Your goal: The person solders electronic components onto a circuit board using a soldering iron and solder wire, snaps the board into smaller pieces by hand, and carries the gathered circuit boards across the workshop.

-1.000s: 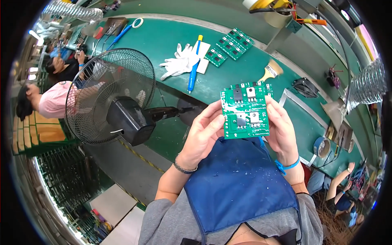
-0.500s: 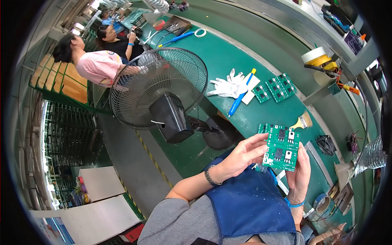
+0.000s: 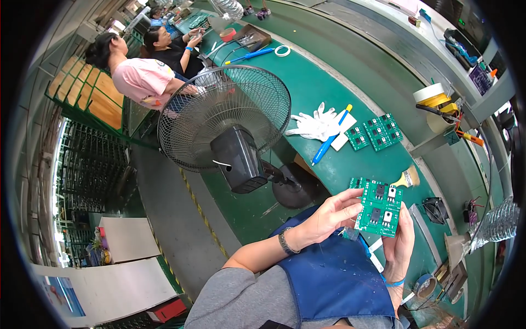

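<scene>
A green circuit board (image 3: 366, 223) with black and white-faced components is held up in front of my blue apron. Its left edge is pinched by the fingers of my left hand (image 3: 329, 218). Around its right edge and lower corner my right hand (image 3: 402, 238) is closed, with part of those fingers hidden behind the board. Just beyond the board, a brush (image 3: 409, 177) with pale bristles lies on the green bench. Farther along are more green circuit boards (image 3: 382, 132), a blue pen-like tool (image 3: 326, 149) with a yellow end, and white gloves (image 3: 315, 122).
A black standing fan (image 3: 239, 159) is close on my left, beside the bench (image 3: 307, 77). Two people sit farther up, with another behind them. Tape rolls (image 3: 433, 96) hang at the right, near a silver flexible duct (image 3: 496, 225). A small black fan (image 3: 435, 210) rests on the bench.
The view has shifted slightly, so the surroundings sit a little lower and to the right. Both hands keep hold of the board. A seated person's hands have risen.
</scene>
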Motion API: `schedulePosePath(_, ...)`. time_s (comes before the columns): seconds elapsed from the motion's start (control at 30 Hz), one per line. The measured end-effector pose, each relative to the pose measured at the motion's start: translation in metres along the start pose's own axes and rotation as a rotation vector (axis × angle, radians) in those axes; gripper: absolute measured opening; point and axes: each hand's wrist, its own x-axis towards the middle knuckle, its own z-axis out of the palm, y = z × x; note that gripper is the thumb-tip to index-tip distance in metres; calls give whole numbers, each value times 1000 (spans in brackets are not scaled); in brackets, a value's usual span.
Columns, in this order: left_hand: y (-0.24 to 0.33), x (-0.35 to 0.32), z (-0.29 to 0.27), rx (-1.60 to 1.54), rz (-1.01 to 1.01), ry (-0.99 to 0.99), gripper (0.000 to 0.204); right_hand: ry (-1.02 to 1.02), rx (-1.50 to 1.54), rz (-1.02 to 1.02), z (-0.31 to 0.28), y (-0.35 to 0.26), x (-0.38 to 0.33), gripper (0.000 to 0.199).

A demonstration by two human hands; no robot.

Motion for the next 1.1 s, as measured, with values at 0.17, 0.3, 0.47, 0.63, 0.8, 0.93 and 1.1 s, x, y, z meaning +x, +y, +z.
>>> schedulePosePath(0.17,-3,1,-3,-15,-11,-19,53,44,1,-8,1,2,-1,39)
schedulePosePath(0.3,-2,0,-3,-14,-16,-19,52,34,-18,-3,4,1,-1,39)
schedulePosePath(0.47,-2,1,-5,-16,-27,-5,51,36,7,5,1,4,1,39)
schedulePosePath(0.63,1,0,-5,-22,-23,-18,50,45,1,12,4,4,2,39)
schedulePosePath(0.8,3,1,-5,-8,-24,-15,50,60,9,16,6,5,3,40)
schedulePosePath(0.93,3,2,-6,4,-27,-1,49,76,13,26,6,5,4,40)
schedulePosePath(1.1,3,3,-7,4,-22,-4,49,70,14,27,7,5,6,42)
